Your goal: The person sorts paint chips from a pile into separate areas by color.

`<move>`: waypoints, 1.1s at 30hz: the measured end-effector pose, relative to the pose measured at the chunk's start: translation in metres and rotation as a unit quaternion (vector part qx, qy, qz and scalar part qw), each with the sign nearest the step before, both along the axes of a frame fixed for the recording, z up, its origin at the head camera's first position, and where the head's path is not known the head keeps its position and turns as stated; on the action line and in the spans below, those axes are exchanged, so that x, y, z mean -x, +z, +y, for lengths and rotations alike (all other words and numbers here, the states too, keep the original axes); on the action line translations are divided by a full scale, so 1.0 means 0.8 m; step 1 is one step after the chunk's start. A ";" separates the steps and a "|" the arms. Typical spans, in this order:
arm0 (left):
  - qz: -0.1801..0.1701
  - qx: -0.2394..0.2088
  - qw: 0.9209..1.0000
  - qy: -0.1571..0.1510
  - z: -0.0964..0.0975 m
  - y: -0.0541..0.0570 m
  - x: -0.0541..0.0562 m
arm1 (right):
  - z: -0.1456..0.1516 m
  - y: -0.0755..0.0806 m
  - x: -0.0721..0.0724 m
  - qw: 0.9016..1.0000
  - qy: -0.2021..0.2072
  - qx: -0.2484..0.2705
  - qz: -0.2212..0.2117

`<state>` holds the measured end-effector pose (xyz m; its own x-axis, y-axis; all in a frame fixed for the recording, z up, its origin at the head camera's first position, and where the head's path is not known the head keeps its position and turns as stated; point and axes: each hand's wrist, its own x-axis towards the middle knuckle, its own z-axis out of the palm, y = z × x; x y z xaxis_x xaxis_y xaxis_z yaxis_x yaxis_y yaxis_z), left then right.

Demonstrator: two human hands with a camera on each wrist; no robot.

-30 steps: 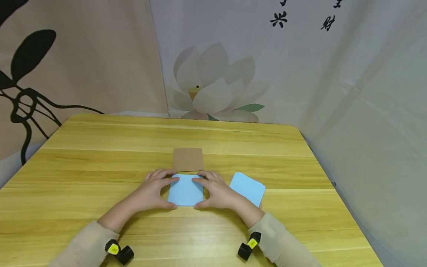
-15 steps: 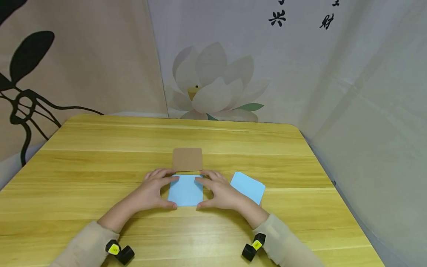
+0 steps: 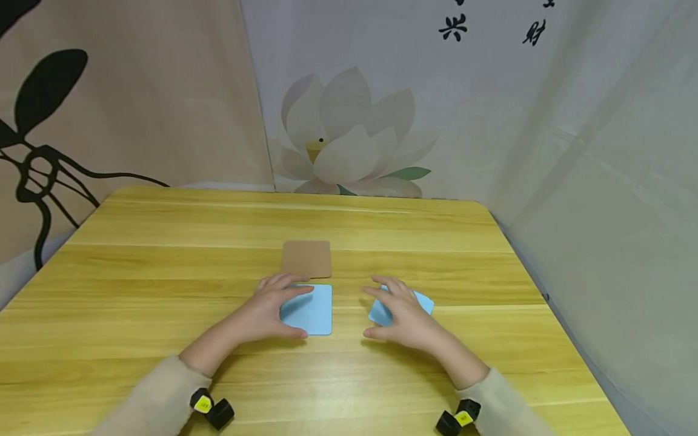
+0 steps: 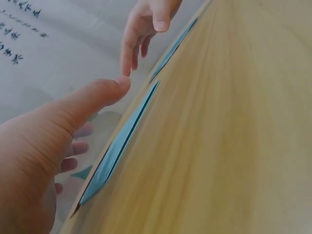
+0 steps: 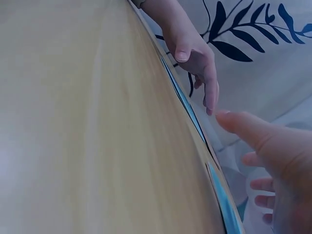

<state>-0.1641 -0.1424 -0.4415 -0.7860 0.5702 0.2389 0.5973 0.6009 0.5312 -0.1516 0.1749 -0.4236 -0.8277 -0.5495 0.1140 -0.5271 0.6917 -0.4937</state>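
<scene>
Two light-blue square cards with rounded corners lie on the wooden table. Over the left edge of the left blue card (image 3: 319, 315) hovers my left hand (image 3: 266, 312), its fingers and thumb spread apart. In the left wrist view, the left thumb (image 4: 100, 95) shows raised above that card. My right hand (image 3: 406, 321) is spread over the right blue card (image 3: 380, 313), which sits turned at an angle and is partly hidden beneath the hand. In the right wrist view, the right thumb and fingers hold nothing.
Just behind the left blue card lies a brown square card (image 3: 306, 259). The wooden table (image 3: 163, 260) ends at fabric backdrops printed with a lotus (image 3: 349, 151) and dark leaves.
My right hand has left the left blue card and moved right, over the angled one. The left hand has shifted slightly right and now covers more of the left card's edge.
</scene>
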 end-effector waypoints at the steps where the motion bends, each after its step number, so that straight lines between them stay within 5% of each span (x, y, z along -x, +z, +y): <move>1: 0.001 -0.001 1.000 -0.005 0.005 0.000 0.001 | 0.005 0.000 -0.002 1.000 -0.007 0.002 0.005; 18: 0.004 0.015 0.994 -0.106 0.105 0.011 0.035 | 0.068 -0.006 -0.015 0.997 -0.080 0.011 0.021; 33: -0.002 0.089 0.987 -0.132 0.170 0.007 0.062 | 0.098 -0.016 -0.024 0.997 -0.079 0.000 0.028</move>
